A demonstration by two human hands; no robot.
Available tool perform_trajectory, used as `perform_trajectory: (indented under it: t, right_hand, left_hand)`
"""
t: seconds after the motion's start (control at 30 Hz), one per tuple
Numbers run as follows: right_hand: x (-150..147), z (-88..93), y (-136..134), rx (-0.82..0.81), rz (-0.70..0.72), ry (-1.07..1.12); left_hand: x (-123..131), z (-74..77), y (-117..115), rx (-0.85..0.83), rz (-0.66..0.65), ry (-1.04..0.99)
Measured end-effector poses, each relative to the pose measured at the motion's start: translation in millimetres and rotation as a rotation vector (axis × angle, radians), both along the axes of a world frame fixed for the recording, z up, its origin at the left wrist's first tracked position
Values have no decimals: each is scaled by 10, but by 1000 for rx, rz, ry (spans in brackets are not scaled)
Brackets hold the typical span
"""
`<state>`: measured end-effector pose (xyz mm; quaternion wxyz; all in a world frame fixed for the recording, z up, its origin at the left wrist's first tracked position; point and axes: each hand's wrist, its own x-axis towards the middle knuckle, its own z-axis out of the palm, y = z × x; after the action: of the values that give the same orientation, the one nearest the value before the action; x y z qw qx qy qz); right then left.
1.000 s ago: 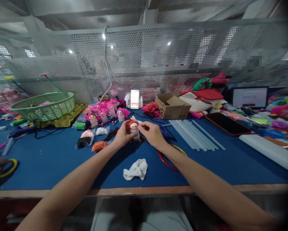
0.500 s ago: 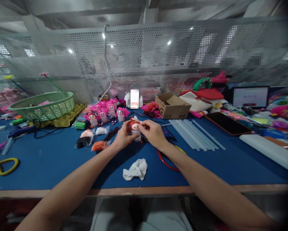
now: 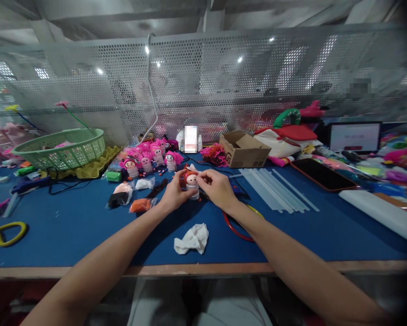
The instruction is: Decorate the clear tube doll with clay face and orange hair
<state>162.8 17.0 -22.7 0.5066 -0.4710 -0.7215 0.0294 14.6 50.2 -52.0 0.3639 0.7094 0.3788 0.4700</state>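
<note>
A small doll [image 3: 191, 180] with orange-red hair, a pale face with dark dot eyes and a white ringed body is upright between my hands. Something white rests on top of its head. My left hand [image 3: 176, 192] is wrapped round the doll's left side, thumb across the lower front. Thumb and fingers of my right hand [image 3: 217, 186] are pinched together against the right side of its head; what lies between those fingertips is hidden. Below, a crumpled white cloth [image 3: 192, 239] lies on the blue table [image 3: 98, 240].
Several pink-haired dolls [image 3: 145, 160] stand behind my left hand, near bagged orange clay [image 3: 141, 205]. A green basket [image 3: 62, 149] is far left, scissors [image 3: 10, 234] nearer. Rightward are a cardboard box [image 3: 246, 151], translucent glue sticks [image 3: 276, 190] and a phone [image 3: 322, 173].
</note>
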Motion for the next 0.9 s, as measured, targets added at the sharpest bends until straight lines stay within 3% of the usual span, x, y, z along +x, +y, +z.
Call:
perform_trajectory:
  t: [0.9]
  right_hand:
    - [-6,10,-19,24,-27,-55]
  left_hand:
    - [-4,5,-29,-14,4,13]
